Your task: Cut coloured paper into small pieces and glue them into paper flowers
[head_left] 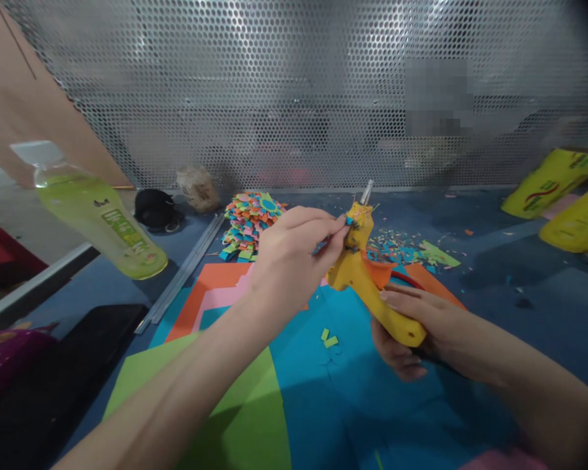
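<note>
We see a yellow glue gun (360, 277) held just right of centre, nozzle pointing up toward 12 o'clock, above the sheets. The right hand (411, 329) is closed around its handle at the lower end, thumb lying along the top of the grip. The left hand (289, 261) comes in from 7 o'clock, fingertips (337, 230) pinched together against the upper body of the gun, just below the nozzle; a small blue scrap seems to sit at the pinch, too small for us to be sure.

Under the hands we have overlapping coloured paper sheets (333, 391): blue in the middle, green at 7 o'clock, orange and pink at 10 o'clock. Two small green paper bits (329, 338) lie on the blue sheet, just below the gun. A round piece made of layered coloured paper squares (249, 222) sits at 11 o'clock, well apart from the hands. Paper scraps (406, 248) are scattered at 1 o'clock, behind the gun.

A green drink bottle (100, 219) stands tilted at 9 o'clock. Yellow packets (563, 196) lie at 3 o'clock. A perforated metal screen (294, 91) runs across the back.
</note>
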Tool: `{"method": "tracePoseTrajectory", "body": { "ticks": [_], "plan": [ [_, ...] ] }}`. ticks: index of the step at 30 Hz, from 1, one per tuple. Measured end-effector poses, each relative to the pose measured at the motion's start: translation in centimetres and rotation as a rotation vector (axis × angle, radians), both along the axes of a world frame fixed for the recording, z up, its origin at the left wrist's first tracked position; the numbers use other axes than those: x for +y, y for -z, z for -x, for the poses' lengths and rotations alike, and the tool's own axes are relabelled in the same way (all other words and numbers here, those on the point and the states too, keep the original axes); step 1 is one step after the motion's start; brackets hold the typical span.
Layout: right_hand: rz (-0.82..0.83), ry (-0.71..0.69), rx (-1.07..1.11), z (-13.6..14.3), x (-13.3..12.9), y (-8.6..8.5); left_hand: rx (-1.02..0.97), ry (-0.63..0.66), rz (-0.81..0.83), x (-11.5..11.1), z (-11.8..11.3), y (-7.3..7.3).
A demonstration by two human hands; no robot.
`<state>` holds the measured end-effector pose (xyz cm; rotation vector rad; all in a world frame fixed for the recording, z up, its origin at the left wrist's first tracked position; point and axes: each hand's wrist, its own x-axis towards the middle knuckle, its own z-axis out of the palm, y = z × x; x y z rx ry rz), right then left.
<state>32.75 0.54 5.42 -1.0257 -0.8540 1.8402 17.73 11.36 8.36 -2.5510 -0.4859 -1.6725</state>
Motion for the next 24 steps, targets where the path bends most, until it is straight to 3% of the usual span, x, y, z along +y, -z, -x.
{"method": "tracePoseTrajectory", "body": {
  "ticks": [6, 10, 17, 24],
  "plan": [
    [-0.005, -0.015, 0.021, 0.5, -0.2, 0.0, -0.050, -0.022, -0.034, -0.2, 0.0, 0.4],
    [0.068, -0.059, 0.058, 0.2, -0.2, -0.4, -0.165, 0.006, 0.184, -0.3, -0.2, 0.5],
    [0.051, -0.131, 0.094, -0.4, -0.2, -0.6, -0.347, 0.020, 0.517, 0.2, -0.1, 0.5],
    [0.065, -0.124, 0.099, -0.3, -0.2, -0.3, -0.217, 0.041, 0.374, -0.3, 0.3, 1.4]
  ]
}}
